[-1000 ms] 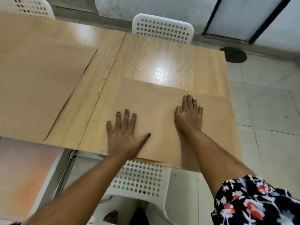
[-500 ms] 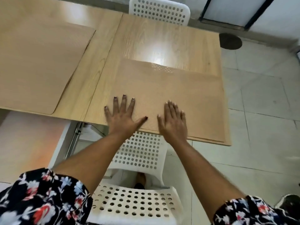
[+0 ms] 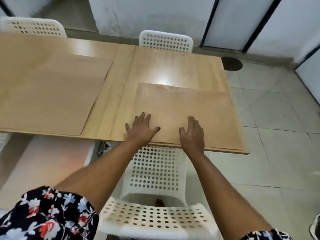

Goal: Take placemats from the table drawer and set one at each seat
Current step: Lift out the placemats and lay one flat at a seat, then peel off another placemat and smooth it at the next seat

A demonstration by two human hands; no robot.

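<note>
A tan placemat [image 3: 188, 108] lies flat on the right part of the wooden table [image 3: 166, 66], reaching the near edge. My left hand [image 3: 141, 129] rests flat on its near left corner, fingers spread. My right hand [image 3: 193, 134] is at the placemat's near edge with fingers straight and slightly raised; whether the palm touches is unclear. A second, larger tan placemat [image 3: 46, 94] lies on the left part of the table.
A white perforated chair [image 3: 155, 170] stands tucked under the near edge, below my arms. Two more white chairs [image 3: 166, 41] [image 3: 34, 26] stand at the far side. Grey tiled floor [image 3: 277, 135] lies to the right, with a dark round drain cover [image 3: 232, 64].
Both hands slid back along the placemat toward the table's near edge. The right hand moved left and back and now lifts slightly. The camera pulled back and up.
</note>
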